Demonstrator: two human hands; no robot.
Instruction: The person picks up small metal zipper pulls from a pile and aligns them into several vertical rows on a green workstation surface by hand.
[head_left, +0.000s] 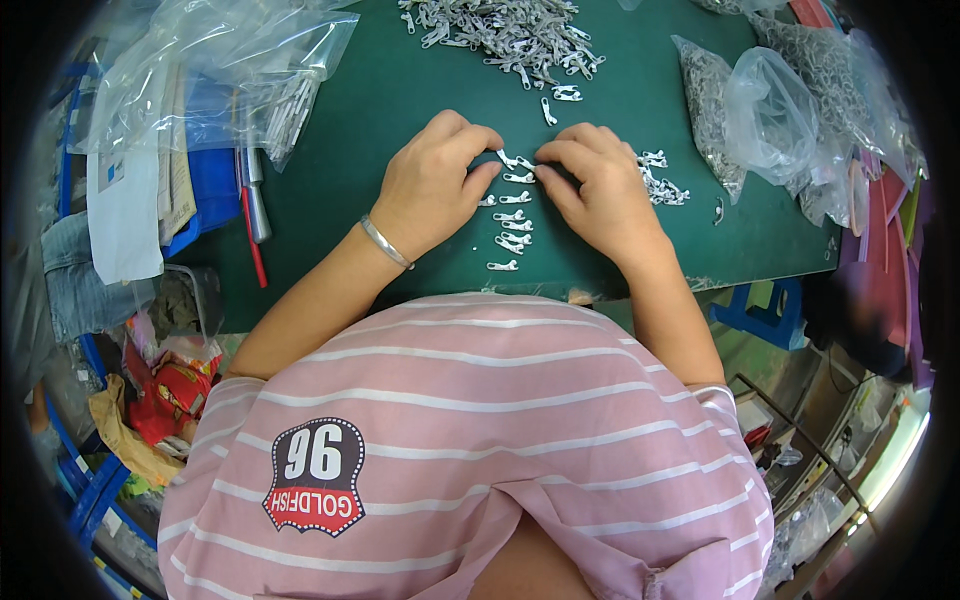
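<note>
Small silvery zipper sliders lie on the dark green tabletop (340,180). My left hand (430,178), with a metal bangle at its wrist, pinches one zipper slider (506,158) between thumb and forefinger. Facing it, my right hand (603,190) has thumb and forefinger closed at the end of another zipper slider (525,163). These two sliders sit tip to tip or nearly so; contact is too small to tell. Below the fingers, several sliders form a rough column (513,215) running toward me. A small pile of sliders (663,188) rests beyond my right wrist.
A large heap of sliders (510,35) covers the far middle of the table. Clear bags of metal parts (712,110) stand at the right. Plastic bags (220,70), papers (122,215), a blue tray (213,185) and a red pen (254,235) lie left. A blue stool (765,315) is below the right edge.
</note>
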